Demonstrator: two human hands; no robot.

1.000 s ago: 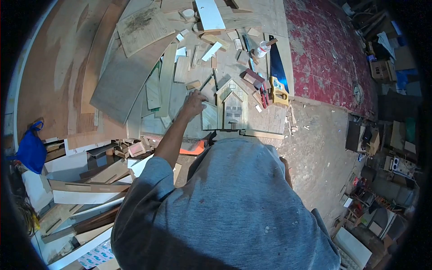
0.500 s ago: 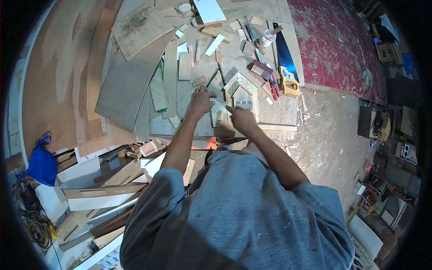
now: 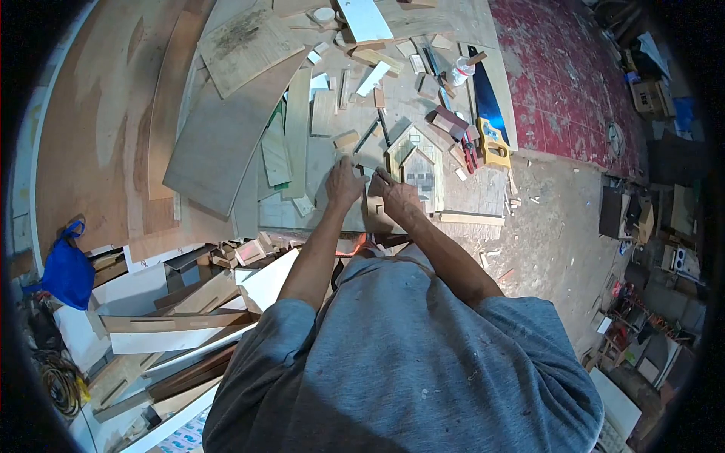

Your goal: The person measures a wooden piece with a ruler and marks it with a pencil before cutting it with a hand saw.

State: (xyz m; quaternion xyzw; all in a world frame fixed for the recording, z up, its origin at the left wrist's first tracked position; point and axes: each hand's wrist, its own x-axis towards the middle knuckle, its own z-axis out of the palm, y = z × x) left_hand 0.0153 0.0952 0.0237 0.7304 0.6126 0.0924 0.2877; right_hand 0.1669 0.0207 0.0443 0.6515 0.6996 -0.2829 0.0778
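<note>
My left hand (image 3: 345,186) rests low over the bench at the upper left of a small wooden piece (image 3: 374,204), fingers curled and thumb pointing towards it. My right hand (image 3: 399,201) is at the piece's right side, its fingertips pinched together near the left thumb. Whatever lies between the fingertips is too small to make out. Just right of my right hand lies a small house-shaped wooden piece (image 3: 436,155) with a peaked top and a dark grid of small squares (image 3: 421,181). Beyond the hands lie dark, thin sticks or tools (image 3: 367,136).
A handsaw (image 3: 491,113) with a yellow handle, red-handled pliers (image 3: 470,155), a dark red block (image 3: 448,121) and a white bottle (image 3: 460,72) lie at the right. Wood offcuts (image 3: 325,113) and a large board (image 3: 219,151) cover the left. Scrap wood (image 3: 181,325) is piled below.
My right hand has moved left and its fingertips have come close to my left thumb. The left hand sits slightly lower. The whole view has shifted a little.
</note>
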